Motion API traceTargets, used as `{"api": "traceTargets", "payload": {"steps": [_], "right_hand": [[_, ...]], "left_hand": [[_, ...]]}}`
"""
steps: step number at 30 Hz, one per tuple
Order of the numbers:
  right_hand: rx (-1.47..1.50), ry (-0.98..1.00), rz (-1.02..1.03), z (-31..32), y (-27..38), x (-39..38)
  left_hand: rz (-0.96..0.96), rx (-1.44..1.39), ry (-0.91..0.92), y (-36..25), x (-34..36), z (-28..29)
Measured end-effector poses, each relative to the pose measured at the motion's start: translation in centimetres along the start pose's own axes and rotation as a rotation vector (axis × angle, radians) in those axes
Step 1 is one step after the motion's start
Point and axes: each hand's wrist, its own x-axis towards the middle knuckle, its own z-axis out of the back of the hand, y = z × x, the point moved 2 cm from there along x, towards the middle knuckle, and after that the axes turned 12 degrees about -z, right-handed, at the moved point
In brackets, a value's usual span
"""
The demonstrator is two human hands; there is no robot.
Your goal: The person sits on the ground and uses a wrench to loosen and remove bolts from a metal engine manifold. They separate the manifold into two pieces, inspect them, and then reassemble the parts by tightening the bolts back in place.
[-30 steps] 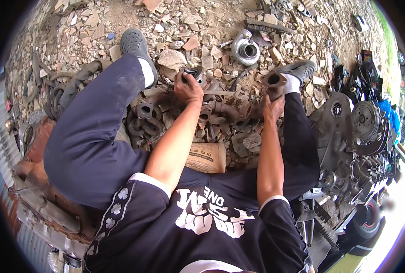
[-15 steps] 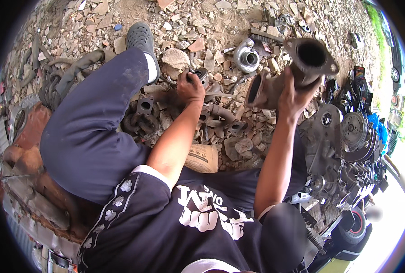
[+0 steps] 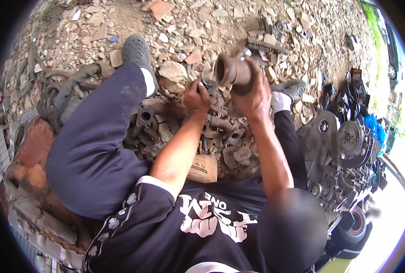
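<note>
My right hand [image 3: 253,94] is wrapped round a brown metal exhaust elbow [image 3: 233,75], held up over the stony ground with its round opening turned left. My left hand [image 3: 197,98] is closed just left of the elbow, with something small and dark at its fingertips that I cannot make out. Below my hands lie a rusty exhaust manifold [image 3: 220,123] and another flanged manifold piece [image 3: 145,117]. Behind the elbow the silver turbocharger [image 3: 244,53] is mostly hidden.
A dirty engine [image 3: 330,154] stands to the right. Old hoses [image 3: 82,75] and rusty parts [image 3: 34,136] lie at the left. A paper bag or carton [image 3: 203,168] sits near my lap, and a brush [image 3: 268,46] lies beyond the elbow. Broken stones surround everything.
My right hand has brought the elbow leftward, close to my left hand, and turned it so its flange no longer faces up. My right shoe has come into sight; the wrench is mostly hidden.
</note>
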Motion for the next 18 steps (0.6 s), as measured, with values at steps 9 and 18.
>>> {"api": "traceTargets", "payload": {"steps": [9,18], "right_hand": [[0.213,-0.391,-0.019,6.6,0.1,2.0],[0.21,-0.2,-0.126,1.9,-3.4,-1.9]], "left_hand": [[-0.057,-0.068,0.007,0.9,0.9,0.2],[-0.069,-0.091,0.232,-0.3,1.8,-0.9]]}}
